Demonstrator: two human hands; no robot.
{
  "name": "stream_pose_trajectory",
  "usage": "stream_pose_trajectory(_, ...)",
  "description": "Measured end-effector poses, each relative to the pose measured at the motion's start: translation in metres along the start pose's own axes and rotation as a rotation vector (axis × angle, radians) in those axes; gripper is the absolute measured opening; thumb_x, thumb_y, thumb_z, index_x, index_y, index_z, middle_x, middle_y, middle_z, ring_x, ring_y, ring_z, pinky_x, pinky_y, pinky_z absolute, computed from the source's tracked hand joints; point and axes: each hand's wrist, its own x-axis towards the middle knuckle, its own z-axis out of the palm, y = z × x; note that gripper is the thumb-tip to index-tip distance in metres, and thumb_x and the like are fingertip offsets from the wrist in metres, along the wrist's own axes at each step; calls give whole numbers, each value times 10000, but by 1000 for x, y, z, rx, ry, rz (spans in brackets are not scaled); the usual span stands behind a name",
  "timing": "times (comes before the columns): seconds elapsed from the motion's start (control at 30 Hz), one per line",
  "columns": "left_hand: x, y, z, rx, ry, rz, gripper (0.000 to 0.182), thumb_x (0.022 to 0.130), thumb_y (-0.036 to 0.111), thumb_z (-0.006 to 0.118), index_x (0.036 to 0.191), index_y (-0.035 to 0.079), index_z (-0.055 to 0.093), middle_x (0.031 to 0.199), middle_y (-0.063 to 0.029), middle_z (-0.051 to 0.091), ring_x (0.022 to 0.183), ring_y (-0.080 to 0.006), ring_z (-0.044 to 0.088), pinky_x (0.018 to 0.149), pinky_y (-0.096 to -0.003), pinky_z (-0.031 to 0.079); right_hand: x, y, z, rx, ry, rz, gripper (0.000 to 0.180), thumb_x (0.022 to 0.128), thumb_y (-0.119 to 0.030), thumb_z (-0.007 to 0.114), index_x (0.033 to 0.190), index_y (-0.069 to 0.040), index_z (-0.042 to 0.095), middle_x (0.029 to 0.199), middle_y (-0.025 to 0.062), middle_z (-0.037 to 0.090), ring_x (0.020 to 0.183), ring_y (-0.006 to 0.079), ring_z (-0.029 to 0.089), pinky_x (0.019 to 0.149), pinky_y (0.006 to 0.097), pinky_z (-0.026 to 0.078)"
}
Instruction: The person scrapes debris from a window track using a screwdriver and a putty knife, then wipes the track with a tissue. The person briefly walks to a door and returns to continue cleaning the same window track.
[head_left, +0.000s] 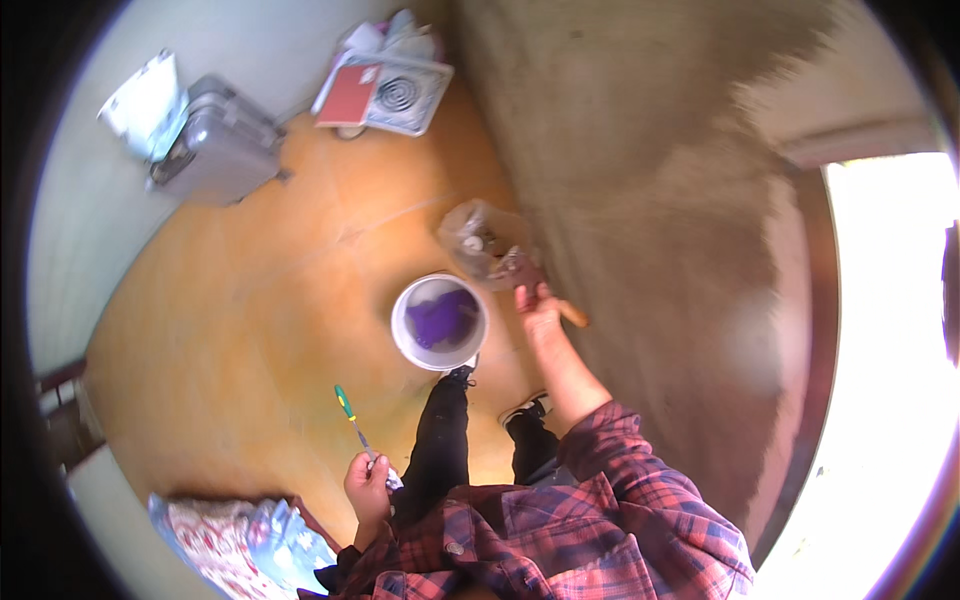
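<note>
My left hand (367, 484) grips the metal shaft end of a tool with a green and yellow handle (344, 403), which points away from me; a crumpled whitish scrap shows at the fist. My right hand (538, 306), stretched forward near the wall, holds a tool with a wooden handle (573, 313); its far end is blurred. Just beyond that hand lies a clear plastic bag (480, 236) with unclear things in it. Between my hands, in front of my feet, a white bucket (400, 341) stands with purple material (442, 319) inside.
A grey suitcase (225, 150) with a white bag (146, 109) stands at the upper left wall. A box-like item with a red panel (345, 96) is at the top. Patterned fabric (217, 536) lies lower left. A partly coated wall (645, 262) rises on the right beside a bright opening.
</note>
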Motion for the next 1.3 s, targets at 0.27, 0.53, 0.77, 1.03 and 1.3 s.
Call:
stream_pose_trajectory(0.27,72,84,12,-19,-260,250,134,995,164,535,957,49,591,762,-14,599,611,-76,553,488,-200,384,-202,52,-4,104,-465,17,109,959,-149,608,1028,-67,626,961,66,679,844,236,661,746,399,590)
stream_pose_trajectory(0.53,81,163,59,67,-759,511,142,1016,115,490,917,41,561,768,-18,589,593,-44,496,507,-181,364,-371,6,-60,155,-688,-577,140,914,-121,701,1040,-71,666,948,8,654,830,145,649,723,387,600)
stream_pose_trajectory(0.77,20,172,131,122,-1044,645,151,1034,130,498,907,66,549,776,26,563,597,-9,449,534,-171,357,-460,-62,-184,-171,-393,-1491,234,922,50,604,1144,-3,657,1106,130,685,957,237,649,799,375,544)
stream_pose_trajectory(1.03,-62,139,190,64,-1069,678,156,1029,142,519,906,61,571,765,26,565,600,-13,449,543,-174,351,-494,-120,-282,-863,141,-1900,243,762,64,730,997,2,725,964,126,716,914,267,666,836,327,526)
stream_pose_trajectory(1.3,-103,122,204,83,-960,743,175,1030,171,527,907,60,581,763,24,573,600,-14,448,537,-170,347,-485,-147,-321,-1024,59,-1863,206,788,52,722,984,-12,718,956,119,710,887,257,661,824,321,524)
